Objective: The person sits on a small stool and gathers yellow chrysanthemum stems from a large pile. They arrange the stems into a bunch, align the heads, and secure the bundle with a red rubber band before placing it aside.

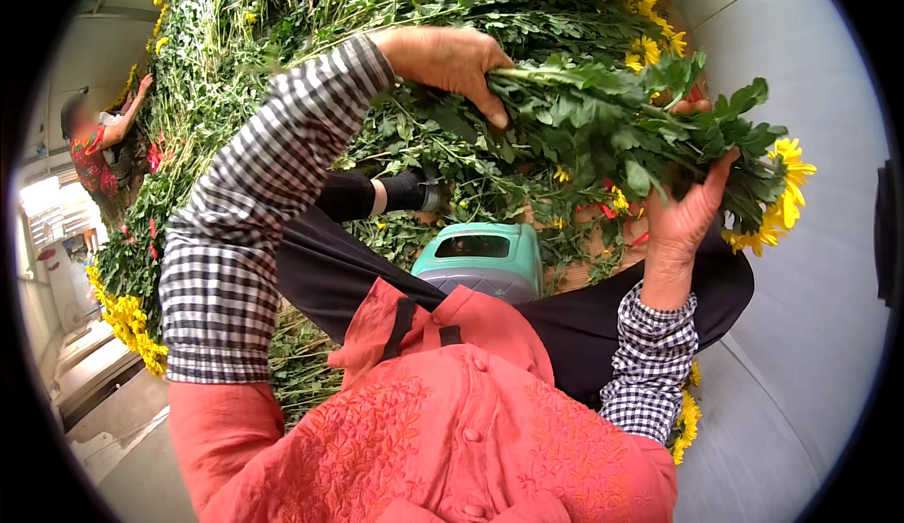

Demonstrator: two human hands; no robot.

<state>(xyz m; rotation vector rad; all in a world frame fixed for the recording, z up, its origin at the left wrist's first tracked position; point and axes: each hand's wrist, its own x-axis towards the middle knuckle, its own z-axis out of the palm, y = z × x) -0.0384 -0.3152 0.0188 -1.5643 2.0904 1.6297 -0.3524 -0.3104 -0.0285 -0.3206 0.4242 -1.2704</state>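
Note:
A leafy bunch of yellow chrysanthemums [607, 113] is stretched between my two hands, its stems towards the left and its flower heads at the right. My left hand [455, 64] grips the stem ends, thumb below them. Nearer the blooms, my right hand [685, 209] supports the bunch from underneath, with its fingers partly hidden behind the leaves. The yellow flower heads [784, 202] hang just beyond my right hand, tilted downwards. Beneath the bunch, loose cut stems and leaves [452, 145] cover much of the surface.
A large heap of chrysanthemum stems [233, 92] fills the far side and left. Between my legs is a green and grey plastic stool [480, 258] on wooden boards [572, 269]. Red ties [638, 240] lie nearby. A pale wall [798, 99] borders the right. Another person [95, 149] is at far left.

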